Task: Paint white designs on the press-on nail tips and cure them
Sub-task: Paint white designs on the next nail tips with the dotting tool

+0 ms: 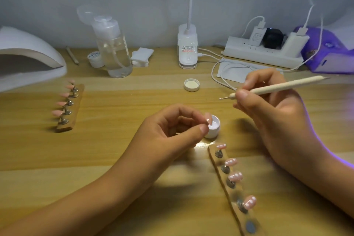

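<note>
My left hand [172,130] pinches a pink nail tip [208,118] on its stand, just over a small white jar of white gel [213,127]. My right hand [272,109] grips a wooden dotting tool [275,87], its metal point aimed left, above and right of the jar. A wooden holder strip [229,188] at lower right carries several pink tips with white dots [250,201] and one bare magnet spot. A second strip [70,109] at left holds several plain pink tips.
A white curing lamp [28,57] sits at far left. At the back stand a clear pump bottle [115,50], a small jar [94,58], cotton pads [141,55], a desk lamp base [187,48], a power strip [262,51] and a purple device [329,51]. The jar's lid [192,84] lies mid-table.
</note>
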The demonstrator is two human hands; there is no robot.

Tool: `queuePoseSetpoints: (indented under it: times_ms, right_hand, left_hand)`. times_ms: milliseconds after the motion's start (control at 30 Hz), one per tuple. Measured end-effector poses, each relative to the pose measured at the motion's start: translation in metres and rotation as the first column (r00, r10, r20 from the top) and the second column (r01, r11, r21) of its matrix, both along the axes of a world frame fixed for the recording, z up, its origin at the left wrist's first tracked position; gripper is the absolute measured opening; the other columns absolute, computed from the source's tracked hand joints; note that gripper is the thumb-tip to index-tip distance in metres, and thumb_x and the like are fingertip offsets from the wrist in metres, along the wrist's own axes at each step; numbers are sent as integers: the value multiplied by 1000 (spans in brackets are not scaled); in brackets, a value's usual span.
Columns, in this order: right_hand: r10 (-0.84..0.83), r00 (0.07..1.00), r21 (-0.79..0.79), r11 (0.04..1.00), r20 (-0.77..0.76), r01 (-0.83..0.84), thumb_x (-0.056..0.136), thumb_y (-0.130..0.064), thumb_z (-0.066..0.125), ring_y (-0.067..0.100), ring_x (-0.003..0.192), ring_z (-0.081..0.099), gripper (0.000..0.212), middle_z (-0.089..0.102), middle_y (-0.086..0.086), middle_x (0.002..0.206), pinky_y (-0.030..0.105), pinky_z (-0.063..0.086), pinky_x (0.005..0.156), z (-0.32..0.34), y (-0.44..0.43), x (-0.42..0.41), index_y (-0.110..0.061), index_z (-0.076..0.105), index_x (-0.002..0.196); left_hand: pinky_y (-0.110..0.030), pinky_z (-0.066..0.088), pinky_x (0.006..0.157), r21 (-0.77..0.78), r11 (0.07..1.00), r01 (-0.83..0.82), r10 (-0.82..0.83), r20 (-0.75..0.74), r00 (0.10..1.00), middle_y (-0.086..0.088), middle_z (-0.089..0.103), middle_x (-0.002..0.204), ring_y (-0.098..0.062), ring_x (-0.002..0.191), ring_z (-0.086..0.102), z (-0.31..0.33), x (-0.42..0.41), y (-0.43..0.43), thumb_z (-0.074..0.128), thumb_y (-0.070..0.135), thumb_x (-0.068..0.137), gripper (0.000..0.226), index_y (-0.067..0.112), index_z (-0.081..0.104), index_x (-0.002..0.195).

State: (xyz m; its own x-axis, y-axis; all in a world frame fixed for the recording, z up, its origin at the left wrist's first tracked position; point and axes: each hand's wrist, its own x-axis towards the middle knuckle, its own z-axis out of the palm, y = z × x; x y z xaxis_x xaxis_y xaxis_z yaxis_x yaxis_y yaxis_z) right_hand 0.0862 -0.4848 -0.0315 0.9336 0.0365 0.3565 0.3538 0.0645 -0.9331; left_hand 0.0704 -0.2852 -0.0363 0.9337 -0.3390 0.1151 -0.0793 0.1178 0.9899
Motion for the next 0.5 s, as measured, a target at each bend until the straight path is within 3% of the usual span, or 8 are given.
queuePoseSetpoints:
  times_ms: [133,333,500]
  right_hand:
    - [182,980,170,971,-81,-167,76,-13,64,5,66,53,18,52,-7,70,29,51,81,1,3,-4,-24,51,71]
    - [251,964,220,948,-83,-228,82,-18,64,6,55,52,23,46,-3,57,37,56,82,5,10,-8,-23,51,63]
    - [281,955,268,931,-96,-247,77,-14,64,6,53,51,22,48,-2,57,28,56,70,8,13,-11,-20,50,61]
  left_hand:
    - [-15,50,66,6,1000,30,-30,-25,999,4,71,77,-3,70,61,1,0,-1,72,15,73,9,20,74,80]
    - [-14,49,65,2,997,77,-77,-9,997,7,70,75,-1,68,62,3,0,-1,71,13,76,9,19,74,82]
    - [-19,48,63,18,996,83,-82,-26,996,3,68,72,-7,64,57,1,0,-1,73,16,76,6,22,73,78]
